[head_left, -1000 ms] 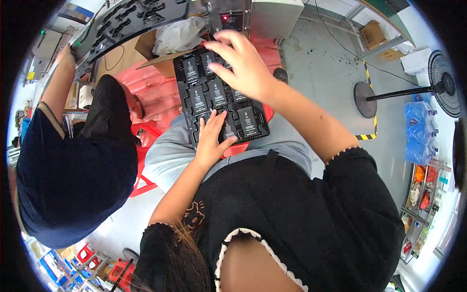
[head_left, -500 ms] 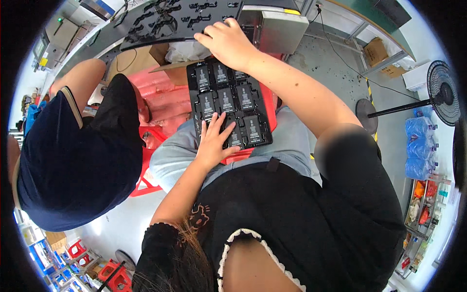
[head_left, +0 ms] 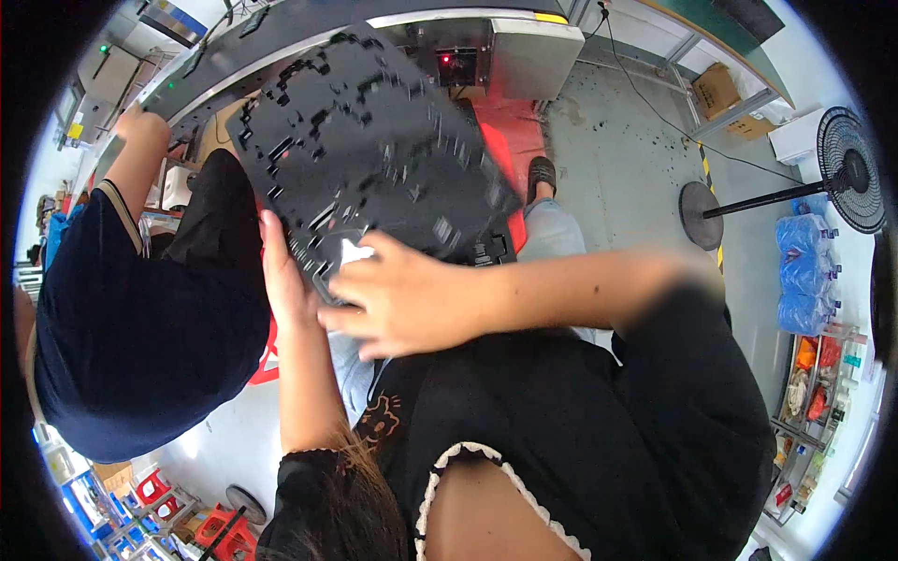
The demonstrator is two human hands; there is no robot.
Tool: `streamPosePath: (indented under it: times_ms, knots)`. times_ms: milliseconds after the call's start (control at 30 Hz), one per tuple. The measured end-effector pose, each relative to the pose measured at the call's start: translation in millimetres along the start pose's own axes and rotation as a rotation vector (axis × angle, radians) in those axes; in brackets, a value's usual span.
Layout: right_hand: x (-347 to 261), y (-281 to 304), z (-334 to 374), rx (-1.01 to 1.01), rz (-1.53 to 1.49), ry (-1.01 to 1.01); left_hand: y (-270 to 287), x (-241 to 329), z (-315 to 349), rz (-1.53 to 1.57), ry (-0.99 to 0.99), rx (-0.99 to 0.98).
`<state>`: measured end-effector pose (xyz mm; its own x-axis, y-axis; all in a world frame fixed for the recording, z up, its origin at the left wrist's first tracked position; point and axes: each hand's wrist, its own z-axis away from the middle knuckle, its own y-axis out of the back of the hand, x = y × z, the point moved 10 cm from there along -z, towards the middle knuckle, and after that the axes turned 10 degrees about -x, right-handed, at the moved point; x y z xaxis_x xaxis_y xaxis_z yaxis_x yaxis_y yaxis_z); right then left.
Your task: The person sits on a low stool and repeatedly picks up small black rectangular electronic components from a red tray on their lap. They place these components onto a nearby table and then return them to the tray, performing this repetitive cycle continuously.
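Observation:
A large black plastic tray (head_left: pixel 374 122) with many small cut-outs and raised shapes lies slantwise over my lap, its near corner close to my body. My left hand (head_left: pixel 292 285) grips its left edge near that corner, fingers pointing away from me. My right hand (head_left: pixel 402 294) reaches across from the right, over the near corner; its fingers are smeared by motion. A small white patch (head_left: pixel 354 251) shows beside its fingertips; I cannot make out what it is. Under the tray's right side peeks the edge of a smaller black tray (head_left: pixel 496 249), mostly hidden.
At left sits another person in a dark shirt (head_left: pixel 159 309), close to my left arm. A long dark bench (head_left: pixel 281 37) runs across the far side, with a metal box (head_left: pixel 533 61) at its right. A standing fan (head_left: pixel 847 178) and blue-wrapped bottles (head_left: pixel 806 266) stand at right.
The large black tray has come from the far bench onto my lap, covering the smaller tray. My right hand has drawn back toward me; my left has shifted left, from the smaller tray to the large tray's edge.

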<state>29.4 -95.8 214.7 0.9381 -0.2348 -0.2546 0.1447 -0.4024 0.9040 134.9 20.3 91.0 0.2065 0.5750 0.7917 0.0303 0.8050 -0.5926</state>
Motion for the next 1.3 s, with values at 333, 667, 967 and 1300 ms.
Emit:
streamPosePath:
  times_ms: [333,667,967,1300]
  knots:
    - [123,-56,71,0.051,0.143,-0.681,117,-59,-17,-0.899,0.137,0.020]
    - [200,-108,126,-0.027,0.259,-0.803,68,-93,-60,-1.204,0.005,0.177]
    - [201,-106,128,0.004,0.203,-0.785,61,-94,-56,-1.243,0.070,0.190]
    - [200,-101,139,0.058,0.104,-0.779,66,-105,-59,-1.284,0.169,0.177]
